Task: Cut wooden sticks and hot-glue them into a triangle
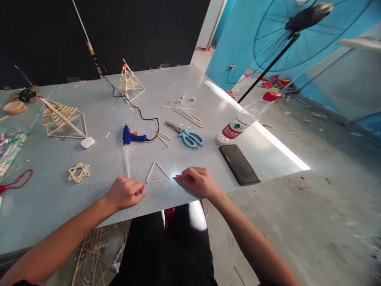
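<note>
Triangle point(157, 181) is lying lower centre between left hand point(126, 192) and right hand point(198, 180), glue gun point(128, 137) behind, phone point(239, 164) lying right of centre

Left hand point(126, 193): from my far post I see its back turned up, the fingers folded into a loose fist, the thumb pointing toward the right side.
Right hand point(198, 180): the fingers are bent inward, and the foremost tip points to the left hand.
Space between: I see both hands apart, the right one a little more forward.
Left forearm point(74, 226): bare, it comes slanting from the lower left corner.
Right forearm point(244, 230): also bare, it slants in from the lower right.
Legs point(143, 238): in black clothing, between my two forearms.
</note>
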Tool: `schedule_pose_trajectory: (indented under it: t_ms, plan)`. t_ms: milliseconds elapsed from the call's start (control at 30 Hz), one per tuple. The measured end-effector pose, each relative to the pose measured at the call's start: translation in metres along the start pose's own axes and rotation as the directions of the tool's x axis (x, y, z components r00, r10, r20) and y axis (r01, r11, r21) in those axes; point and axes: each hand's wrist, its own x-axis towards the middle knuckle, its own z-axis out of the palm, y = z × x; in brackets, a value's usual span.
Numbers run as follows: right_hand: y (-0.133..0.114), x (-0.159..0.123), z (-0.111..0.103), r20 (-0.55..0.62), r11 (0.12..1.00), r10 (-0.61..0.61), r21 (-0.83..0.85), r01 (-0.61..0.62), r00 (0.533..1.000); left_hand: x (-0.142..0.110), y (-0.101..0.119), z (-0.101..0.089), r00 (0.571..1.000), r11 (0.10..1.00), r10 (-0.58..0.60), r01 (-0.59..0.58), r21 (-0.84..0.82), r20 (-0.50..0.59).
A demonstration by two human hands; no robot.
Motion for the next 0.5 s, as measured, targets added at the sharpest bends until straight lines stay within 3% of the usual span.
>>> schedule_pose_trajectory:
  t_ms: [167, 500]
  plan:
    - [-0.003, -0.006, -0.005, 0.039, 0.967, -0.201, -0.15, 0.205, 0.979, 0.004, 0.001, 0.002, 0.998, 1.0, -0.025, 0.027, -0.017, 0.064]
    - [-0.012, 0.001, -0.011, 0.131, 0.935, -0.274, -0.194, 0.295, 0.953, 0.012, 0.005, -0.001, 0.996, 0.999, -0.026, 0.024, 0.022, 0.087]
